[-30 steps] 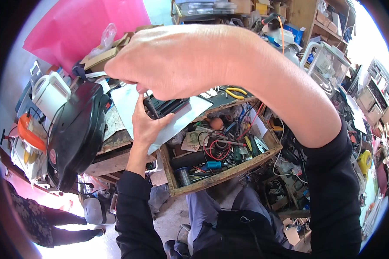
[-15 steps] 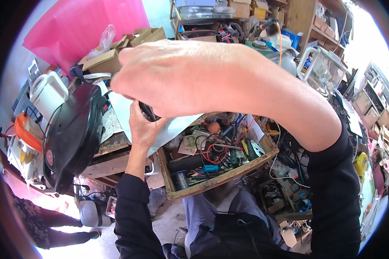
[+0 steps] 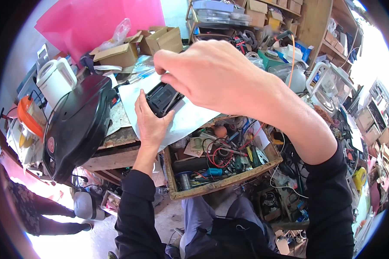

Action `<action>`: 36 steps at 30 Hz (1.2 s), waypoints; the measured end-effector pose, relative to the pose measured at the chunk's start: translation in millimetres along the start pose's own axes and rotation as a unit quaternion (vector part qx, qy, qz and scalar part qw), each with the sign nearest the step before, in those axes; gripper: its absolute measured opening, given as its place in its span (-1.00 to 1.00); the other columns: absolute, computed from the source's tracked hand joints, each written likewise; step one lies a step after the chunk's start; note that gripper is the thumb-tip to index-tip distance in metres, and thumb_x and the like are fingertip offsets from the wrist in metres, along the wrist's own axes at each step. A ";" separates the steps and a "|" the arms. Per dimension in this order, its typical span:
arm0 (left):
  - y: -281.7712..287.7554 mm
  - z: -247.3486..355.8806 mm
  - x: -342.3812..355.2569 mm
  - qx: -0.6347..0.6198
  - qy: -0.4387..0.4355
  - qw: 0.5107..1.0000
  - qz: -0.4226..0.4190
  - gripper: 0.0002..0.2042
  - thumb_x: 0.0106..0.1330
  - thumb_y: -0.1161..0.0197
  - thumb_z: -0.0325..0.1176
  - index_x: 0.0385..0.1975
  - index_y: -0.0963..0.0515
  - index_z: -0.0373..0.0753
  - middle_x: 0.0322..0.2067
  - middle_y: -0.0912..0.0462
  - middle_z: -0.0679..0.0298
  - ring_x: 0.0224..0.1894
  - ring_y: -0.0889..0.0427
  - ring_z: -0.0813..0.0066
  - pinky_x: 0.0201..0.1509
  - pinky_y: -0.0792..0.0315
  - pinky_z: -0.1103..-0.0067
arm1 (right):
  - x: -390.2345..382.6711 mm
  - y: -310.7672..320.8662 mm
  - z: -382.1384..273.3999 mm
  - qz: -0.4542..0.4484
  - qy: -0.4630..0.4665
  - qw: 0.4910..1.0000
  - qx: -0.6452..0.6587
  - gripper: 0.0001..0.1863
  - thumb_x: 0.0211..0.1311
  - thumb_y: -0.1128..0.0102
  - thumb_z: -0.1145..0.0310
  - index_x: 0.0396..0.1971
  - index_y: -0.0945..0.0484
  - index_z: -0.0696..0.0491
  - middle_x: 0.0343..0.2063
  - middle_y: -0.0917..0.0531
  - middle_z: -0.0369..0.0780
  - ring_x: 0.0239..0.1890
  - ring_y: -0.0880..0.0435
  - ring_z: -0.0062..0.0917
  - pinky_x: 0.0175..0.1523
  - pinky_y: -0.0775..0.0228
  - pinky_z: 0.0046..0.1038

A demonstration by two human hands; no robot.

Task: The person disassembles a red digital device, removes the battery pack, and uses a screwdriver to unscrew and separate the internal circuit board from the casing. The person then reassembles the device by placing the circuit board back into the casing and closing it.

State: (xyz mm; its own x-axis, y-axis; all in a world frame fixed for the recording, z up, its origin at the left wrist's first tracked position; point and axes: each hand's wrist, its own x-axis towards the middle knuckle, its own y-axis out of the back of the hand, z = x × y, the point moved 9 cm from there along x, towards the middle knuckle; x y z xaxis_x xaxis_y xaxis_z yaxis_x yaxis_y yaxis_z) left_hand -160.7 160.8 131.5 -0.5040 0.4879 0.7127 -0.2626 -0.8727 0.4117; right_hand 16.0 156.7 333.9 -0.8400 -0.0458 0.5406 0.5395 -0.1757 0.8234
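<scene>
A black plastic device [image 3: 159,98] with recessed compartments rests on a white sheet [image 3: 194,116] on the bench. My left hand [image 3: 150,123] grips its near-left side, thumb and fingers at its edges. My right hand [image 3: 207,73] is above the device, fingers curled and closed on a thin metal tool [image 3: 173,102] whose shaft shows over the device's right part; the rest of the tool is hidden by the hand. A large black lidded appliance [image 3: 78,125] stands left of the sheet. Below, a wooden drawer [image 3: 224,181] full of wires, pliers and tools sticks out toward me.
Open cardboard boxes [image 3: 164,41] lie behind. A white jug [image 3: 56,82] and orange object [image 3: 30,116] are at left, a glass jug [image 3: 326,90] at right, near crowded wooden shelves [image 3: 320,26]. Another person's legs [image 3: 52,220] show at lower left.
My right hand has shifted rightward from over my left hand, exposing more of the black device. The view of the bench has also shifted slightly.
</scene>
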 end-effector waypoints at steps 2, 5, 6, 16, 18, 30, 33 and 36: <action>2.2 0.0 -1.5 0.007 -0.002 1.000 0.004 0.14 -0.04 -0.66 -0.32 0.53 -0.03 -0.40 0.34 -0.28 -0.16 0.39 -0.34 -0.11 0.49 -0.33 0.24 | -9.1 2.6 -0.3 0.062 0.034 0.997 0.040 -0.83 0.36 -0.19 0.45 -0.11 -0.53 0.16 -0.51 -0.68 -0.07 -0.36 -0.72 -0.02 -0.23 -0.49 -0.07; 1.9 2.9 -2.6 0.004 -0.006 1.000 0.004 0.12 -0.05 -0.66 -0.33 0.52 -0.06 -0.41 0.34 -0.28 -0.17 0.39 -0.33 -0.12 0.49 -0.32 0.25 | -27.4 1.0 6.1 0.084 0.023 0.989 0.122 -0.76 0.39 -0.25 0.40 -0.01 -0.48 0.05 -0.37 -0.69 -0.09 -0.26 -0.71 -0.09 -0.17 -0.47 -0.15; 2.0 4.6 -2.2 0.005 -0.005 1.000 0.004 0.13 -0.05 -0.65 -0.33 0.53 -0.05 -0.40 0.34 -0.29 -0.15 0.39 -0.33 -0.10 0.49 -0.32 0.25 | -33.0 4.0 6.8 0.090 0.007 0.987 0.136 -0.78 0.39 -0.26 0.40 -0.04 -0.49 0.06 -0.33 -0.67 -0.10 -0.25 -0.69 -0.12 -0.16 -0.47 -0.19; 0.5 10.4 -3.8 0.036 -0.016 0.999 -0.003 0.14 -0.04 -0.64 -0.34 0.55 0.00 -0.39 0.36 -0.25 -0.14 0.41 -0.30 -0.10 0.51 -0.28 0.25 | -56.4 -3.8 23.5 0.135 -0.066 0.983 0.104 -0.88 0.48 -0.15 0.37 -0.15 -0.51 0.10 -0.49 -0.65 -0.06 -0.39 -0.72 -0.10 -0.30 -0.48 -0.14; 3.8 3.7 -4.1 0.035 -0.004 0.999 0.003 0.14 -0.03 -0.64 -0.35 0.55 0.01 -0.39 0.35 -0.25 -0.14 0.41 -0.30 -0.10 0.51 -0.28 0.25 | -51.3 -9.8 26.8 0.051 -0.121 0.988 0.075 -0.90 0.46 -0.18 0.45 -0.12 -0.51 0.11 -0.36 -0.65 -0.09 -0.32 -0.72 -0.15 -0.23 -0.48 -0.23; -0.4 0.1 -0.1 0.011 0.024 1.000 -0.017 0.19 -0.02 -0.65 -0.33 0.57 0.08 -0.39 0.34 -0.24 -0.14 0.38 -0.34 -0.09 0.48 -0.32 0.26 | -40.6 -6.8 31.0 0.068 -0.068 0.991 0.092 -0.80 0.32 -0.30 0.44 -0.14 -0.51 0.15 -0.34 -0.60 0.02 -0.28 -0.67 0.01 -0.21 -0.51 -0.11; -2.1 2.4 1.2 0.009 0.026 0.999 -0.020 0.19 -0.02 -0.66 -0.32 0.57 0.08 -0.39 0.34 -0.24 -0.14 0.38 -0.35 -0.10 0.47 -0.33 0.26 | -42.0 -3.1 29.6 0.082 -0.062 0.989 0.111 -0.81 0.32 -0.26 0.46 -0.13 -0.52 0.15 -0.35 -0.63 0.03 -0.26 -0.68 -0.02 -0.17 -0.52 -0.12; -0.8 -3.1 -1.7 0.020 0.019 0.999 -0.015 0.19 -0.02 -0.66 -0.32 0.57 0.07 -0.39 0.34 -0.24 -0.14 0.38 -0.35 -0.10 0.46 -0.33 0.27 | -41.9 -7.9 32.5 0.043 -0.110 0.989 0.084 -0.79 0.30 -0.24 0.49 -0.10 -0.53 0.15 -0.32 -0.64 0.02 -0.23 -0.68 -0.04 -0.13 -0.52 -0.13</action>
State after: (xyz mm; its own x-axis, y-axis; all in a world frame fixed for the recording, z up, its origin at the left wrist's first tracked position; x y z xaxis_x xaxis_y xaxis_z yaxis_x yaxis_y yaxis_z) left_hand -162.1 160.7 128.2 -0.5279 0.5123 0.6774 -0.2450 -0.8556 0.4560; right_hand 48.7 192.0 310.4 -0.7671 0.1655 0.6198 0.6266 -0.0138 0.7792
